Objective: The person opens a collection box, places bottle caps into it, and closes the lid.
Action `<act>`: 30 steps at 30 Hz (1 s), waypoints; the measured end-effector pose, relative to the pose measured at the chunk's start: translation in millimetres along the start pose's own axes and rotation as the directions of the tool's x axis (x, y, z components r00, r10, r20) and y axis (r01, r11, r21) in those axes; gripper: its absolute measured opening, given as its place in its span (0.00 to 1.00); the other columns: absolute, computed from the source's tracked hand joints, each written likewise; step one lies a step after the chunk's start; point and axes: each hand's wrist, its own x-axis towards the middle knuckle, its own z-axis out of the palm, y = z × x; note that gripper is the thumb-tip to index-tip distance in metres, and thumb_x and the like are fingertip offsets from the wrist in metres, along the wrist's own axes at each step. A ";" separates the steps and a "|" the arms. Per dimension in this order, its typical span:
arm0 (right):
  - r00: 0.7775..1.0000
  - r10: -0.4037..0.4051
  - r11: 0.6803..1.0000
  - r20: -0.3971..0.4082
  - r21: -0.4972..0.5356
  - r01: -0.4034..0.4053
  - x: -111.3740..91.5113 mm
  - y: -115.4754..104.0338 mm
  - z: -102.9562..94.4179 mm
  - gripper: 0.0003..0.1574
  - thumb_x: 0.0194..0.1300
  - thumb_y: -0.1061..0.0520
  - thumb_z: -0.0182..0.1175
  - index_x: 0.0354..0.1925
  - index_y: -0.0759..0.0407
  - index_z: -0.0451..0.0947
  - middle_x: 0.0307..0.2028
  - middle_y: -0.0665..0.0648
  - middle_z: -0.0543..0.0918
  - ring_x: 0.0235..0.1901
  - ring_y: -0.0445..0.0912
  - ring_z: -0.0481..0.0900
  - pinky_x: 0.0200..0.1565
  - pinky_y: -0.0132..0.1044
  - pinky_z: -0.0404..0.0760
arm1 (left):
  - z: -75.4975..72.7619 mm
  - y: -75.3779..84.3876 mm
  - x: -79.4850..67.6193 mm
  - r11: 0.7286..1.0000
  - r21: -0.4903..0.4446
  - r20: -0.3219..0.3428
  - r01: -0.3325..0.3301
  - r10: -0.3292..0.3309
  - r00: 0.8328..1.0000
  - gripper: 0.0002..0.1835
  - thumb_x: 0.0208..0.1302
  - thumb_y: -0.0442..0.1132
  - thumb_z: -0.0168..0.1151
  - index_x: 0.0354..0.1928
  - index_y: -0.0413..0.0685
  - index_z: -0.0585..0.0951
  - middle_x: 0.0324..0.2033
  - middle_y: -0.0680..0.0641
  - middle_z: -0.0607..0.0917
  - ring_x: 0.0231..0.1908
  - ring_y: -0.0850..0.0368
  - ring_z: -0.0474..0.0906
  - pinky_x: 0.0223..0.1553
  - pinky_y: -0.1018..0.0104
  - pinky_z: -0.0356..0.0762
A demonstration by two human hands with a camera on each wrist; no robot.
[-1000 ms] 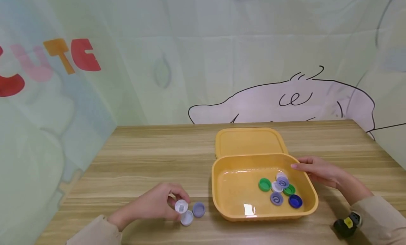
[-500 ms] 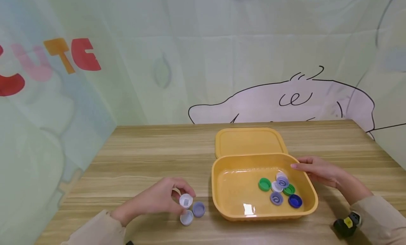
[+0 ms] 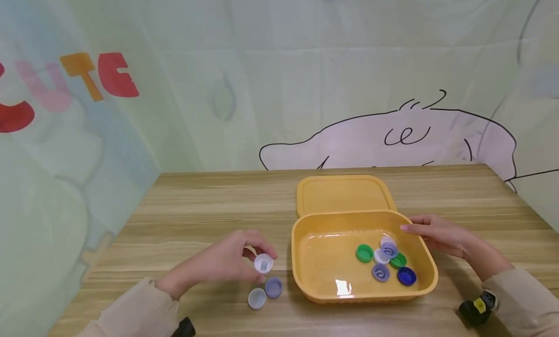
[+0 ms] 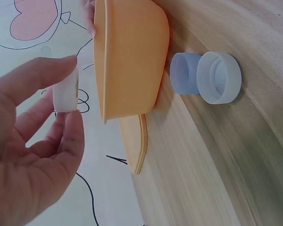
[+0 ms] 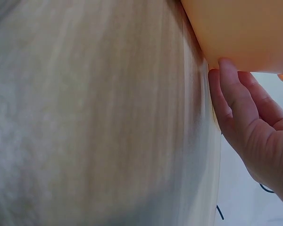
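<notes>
My left hand (image 3: 231, 260) pinches a white bottle cap (image 3: 263, 263) between thumb and fingertips, raised above the table left of the yellow box (image 3: 301, 279). In the left wrist view, that cap (image 4: 66, 94) is edge-on. Below it, a second white cap (image 3: 257, 298) and a light purple cap (image 3: 273, 287) lie on the table side by side. My right hand (image 3: 443, 236) grips the box's right rim, thumb over the edge; the right wrist view has its fingers (image 5: 240, 101) against the outer wall. Inside the box, white, purple, green (image 3: 364, 253) and dark blue (image 3: 406, 276) caps lie towards the right.
A yellow lid (image 3: 345, 194) lies flat behind the box on the wood-grain table (image 3: 196, 206). A printed cloth (image 3: 279, 75) hangs behind the table. A black device with a yellow mark (image 3: 477, 310) is by the right sleeve.
My left hand has lifted the white cap up and a little to the right, away from the two caps on the table. The right hand and the box have stayed put.
</notes>
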 end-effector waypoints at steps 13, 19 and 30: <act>1.000 -0.013 1.000 0.020 -0.002 0.013 0.1 0.4 -0.9 0.30 0.71 0.55 0.48 0.60 0.79 0.59 0.46 0.55 0.79 0.45 0.44 0.79 0.47 0.40 0.78 | 1.5 10.5 12.3 1.000 0.003 0.030 -0.012 0.012 0.999 0.17 0.44 0.25 0.68 0.40 0.40 0.82 0.38 0.49 0.80 0.38 0.58 0.75 0.44 0.66 0.77; 1.000 -0.012 1.000 0.015 0.000 0.012 0.4 0.7 -1.2 0.31 0.71 0.55 0.48 0.61 0.79 0.58 0.46 0.55 0.80 0.45 0.44 0.79 0.47 0.40 0.78 | -1.3 15.7 18.4 0.999 0.032 0.033 -0.022 0.021 0.999 0.16 0.45 0.26 0.68 0.40 0.43 0.82 0.40 0.47 0.81 0.39 0.58 0.75 0.45 0.65 0.77; 1.000 -0.014 1.000 0.007 -0.006 0.014 0.5 1.4 -1.3 0.32 0.71 0.55 0.49 0.61 0.80 0.58 0.46 0.55 0.80 0.44 0.44 0.79 0.47 0.40 0.78 | -0.8 21.2 32.4 0.998 0.049 0.051 -0.032 0.029 0.998 0.17 0.45 0.26 0.68 0.41 0.38 0.82 0.36 0.52 0.81 0.38 0.57 0.74 0.44 0.65 0.77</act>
